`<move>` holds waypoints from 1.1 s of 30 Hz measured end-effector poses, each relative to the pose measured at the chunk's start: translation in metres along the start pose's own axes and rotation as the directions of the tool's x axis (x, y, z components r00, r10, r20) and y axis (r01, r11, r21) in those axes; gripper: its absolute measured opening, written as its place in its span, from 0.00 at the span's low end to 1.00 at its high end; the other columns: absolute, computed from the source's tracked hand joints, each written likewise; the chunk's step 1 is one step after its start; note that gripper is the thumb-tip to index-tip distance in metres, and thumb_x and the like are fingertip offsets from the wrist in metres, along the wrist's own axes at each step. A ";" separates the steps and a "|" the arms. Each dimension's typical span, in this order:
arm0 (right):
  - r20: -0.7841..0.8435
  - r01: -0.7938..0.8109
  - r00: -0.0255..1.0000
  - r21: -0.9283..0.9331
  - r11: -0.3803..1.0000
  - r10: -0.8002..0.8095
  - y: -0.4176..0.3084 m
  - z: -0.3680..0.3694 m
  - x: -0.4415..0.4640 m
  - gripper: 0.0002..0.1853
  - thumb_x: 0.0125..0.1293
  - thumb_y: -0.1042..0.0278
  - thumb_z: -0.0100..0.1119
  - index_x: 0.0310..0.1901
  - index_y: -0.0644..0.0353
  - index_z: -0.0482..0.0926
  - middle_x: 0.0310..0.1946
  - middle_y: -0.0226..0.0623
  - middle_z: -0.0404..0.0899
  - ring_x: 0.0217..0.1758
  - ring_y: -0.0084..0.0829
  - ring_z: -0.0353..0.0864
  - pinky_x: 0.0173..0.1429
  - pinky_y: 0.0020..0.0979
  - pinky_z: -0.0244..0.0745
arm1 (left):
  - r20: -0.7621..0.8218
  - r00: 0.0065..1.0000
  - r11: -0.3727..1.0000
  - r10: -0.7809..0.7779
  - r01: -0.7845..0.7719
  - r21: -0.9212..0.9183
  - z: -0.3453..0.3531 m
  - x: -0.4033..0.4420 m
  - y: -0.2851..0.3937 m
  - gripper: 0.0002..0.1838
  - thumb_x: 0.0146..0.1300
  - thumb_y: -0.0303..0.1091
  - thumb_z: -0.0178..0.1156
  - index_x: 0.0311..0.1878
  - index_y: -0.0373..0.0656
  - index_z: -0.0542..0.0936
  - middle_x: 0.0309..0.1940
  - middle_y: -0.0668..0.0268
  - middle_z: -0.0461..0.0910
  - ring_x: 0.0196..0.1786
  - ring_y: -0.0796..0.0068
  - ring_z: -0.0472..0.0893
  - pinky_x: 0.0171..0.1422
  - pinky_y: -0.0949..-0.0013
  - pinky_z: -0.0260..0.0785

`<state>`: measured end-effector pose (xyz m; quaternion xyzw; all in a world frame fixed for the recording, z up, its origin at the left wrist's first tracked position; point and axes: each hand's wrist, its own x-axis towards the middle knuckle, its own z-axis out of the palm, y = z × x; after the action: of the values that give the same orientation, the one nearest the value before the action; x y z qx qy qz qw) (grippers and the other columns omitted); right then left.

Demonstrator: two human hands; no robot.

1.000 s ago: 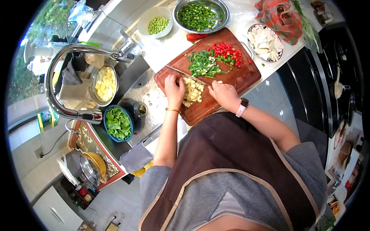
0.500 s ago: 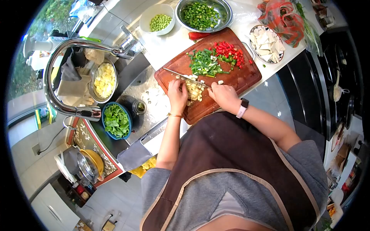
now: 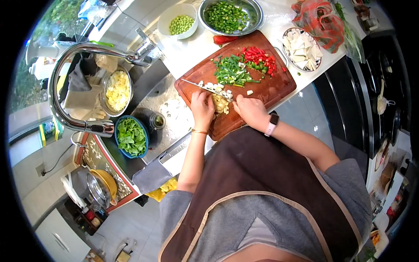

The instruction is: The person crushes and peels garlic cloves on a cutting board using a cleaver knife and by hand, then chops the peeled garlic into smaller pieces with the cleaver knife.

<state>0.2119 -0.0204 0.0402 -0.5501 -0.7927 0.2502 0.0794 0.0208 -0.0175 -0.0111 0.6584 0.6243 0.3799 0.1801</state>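
Note:
My right hand [image 3: 250,111] is wrapped round the handle of a knife [image 3: 205,88], whose blade points to the upper left over the brown cutting board [image 3: 279,87]. Pale yellow garlic pieces [image 3: 221,105] lie below the blade, and whiter chopped bits line its far side. My left hand [image 3: 202,106] presses its bent fingertips on the garlic beside the blade; the fingers are closed. Chopped green onion [image 3: 231,70] and cut red chili [image 3: 259,56] lie farther up the board.
Behind the board stand a steel bowl of chopped green pepper [image 3: 227,17], a white bowl of beans [image 3: 181,25] and a plate of white slices [image 3: 301,49]. At left are the faucet [image 3: 54,87], a yellow-filled bowl [image 3: 118,91] and a blue basin of greens [image 3: 131,136].
The knife has shifted down toward my body across the garlic, with more chopped white bits now beyond the blade. Both hands have moved slightly with it.

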 end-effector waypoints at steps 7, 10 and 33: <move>-0.029 0.069 0.997 0.105 0.992 -0.066 0.017 -0.017 0.005 0.15 0.65 0.57 0.54 0.30 0.61 0.73 0.20 0.47 0.78 0.25 0.47 0.81 0.31 0.46 0.75 | -0.121 0.983 0.988 -0.138 0.129 -0.084 -0.040 -0.006 0.000 0.06 0.57 0.22 0.60 0.38 0.38 0.82 0.38 0.59 0.79 0.43 0.64 0.79 0.48 0.68 0.70; 0.058 0.169 0.983 0.118 0.979 -0.176 0.035 -0.044 -0.009 0.15 0.63 0.56 0.56 0.27 0.60 0.73 0.18 0.47 0.76 0.23 0.47 0.79 0.31 0.46 0.74 | -0.228 0.920 0.948 -0.319 0.303 -0.102 -0.075 -0.027 -0.015 0.05 0.61 0.22 0.59 0.38 0.36 0.83 0.36 0.63 0.80 0.39 0.73 0.79 0.45 0.74 0.70; 0.254 0.642 0.760 -0.147 0.753 -0.599 0.078 -0.065 0.054 0.15 0.56 0.54 0.63 0.25 0.55 0.73 0.16 0.37 0.76 0.21 0.40 0.80 0.27 0.40 0.73 | -0.082 0.804 0.775 -0.589 0.533 -0.341 -0.096 -0.066 -0.049 0.11 0.63 0.24 0.57 0.47 0.33 0.80 0.40 0.65 0.82 0.43 0.79 0.79 0.50 0.76 0.70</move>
<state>0.2825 0.0695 0.0507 -0.2334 -0.9573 0.1697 0.0192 -0.0777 -0.0961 -0.0026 0.3678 0.7410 0.4583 0.3250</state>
